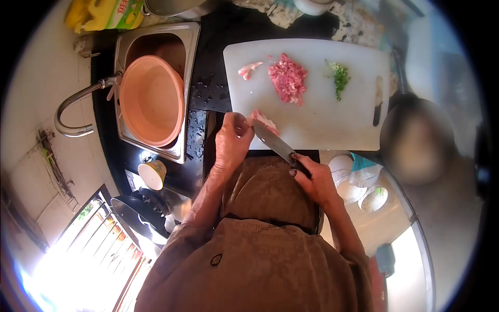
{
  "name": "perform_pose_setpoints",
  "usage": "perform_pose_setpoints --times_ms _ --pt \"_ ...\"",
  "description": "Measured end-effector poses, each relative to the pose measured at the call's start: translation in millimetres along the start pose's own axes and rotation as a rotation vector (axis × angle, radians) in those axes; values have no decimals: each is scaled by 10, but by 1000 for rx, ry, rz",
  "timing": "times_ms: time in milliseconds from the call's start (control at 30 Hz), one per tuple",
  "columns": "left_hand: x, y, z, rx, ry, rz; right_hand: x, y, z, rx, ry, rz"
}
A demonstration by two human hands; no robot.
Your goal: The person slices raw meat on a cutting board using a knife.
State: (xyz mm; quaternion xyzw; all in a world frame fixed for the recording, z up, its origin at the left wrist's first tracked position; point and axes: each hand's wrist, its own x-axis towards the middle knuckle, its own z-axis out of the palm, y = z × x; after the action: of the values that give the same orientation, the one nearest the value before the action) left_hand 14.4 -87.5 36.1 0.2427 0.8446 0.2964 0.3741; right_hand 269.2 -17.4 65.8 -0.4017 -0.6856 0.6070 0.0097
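Observation:
My right hand [311,178] is wrapped round the dark handle of a knife [275,144]. The blade points up and left, its tip at a piece of meat [265,122] on the near left edge of the white cutting board [322,125]. Beside the meat, my left hand [232,140] has its fingers curled together at the board's edge; what they pinch, if anything, is too small to tell. Farther back on the board lie a pile of chopped meat [288,79], a small pale scrap [249,70] and chopped green herbs [340,80].
An orange basin [152,101] sits in the metal sink [193,39] at the left, under a curved faucet [65,112]. A pan [416,140] stands right of the board. Bowls [373,199] are at the lower right, and a paper cup [152,174] is below the sink.

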Motion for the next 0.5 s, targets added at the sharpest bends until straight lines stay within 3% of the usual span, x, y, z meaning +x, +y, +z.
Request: perform_pose_setpoints --times_ms 500 --pt "115 -193 308 -276 31 -121 41 -83 73 -47 55 18"
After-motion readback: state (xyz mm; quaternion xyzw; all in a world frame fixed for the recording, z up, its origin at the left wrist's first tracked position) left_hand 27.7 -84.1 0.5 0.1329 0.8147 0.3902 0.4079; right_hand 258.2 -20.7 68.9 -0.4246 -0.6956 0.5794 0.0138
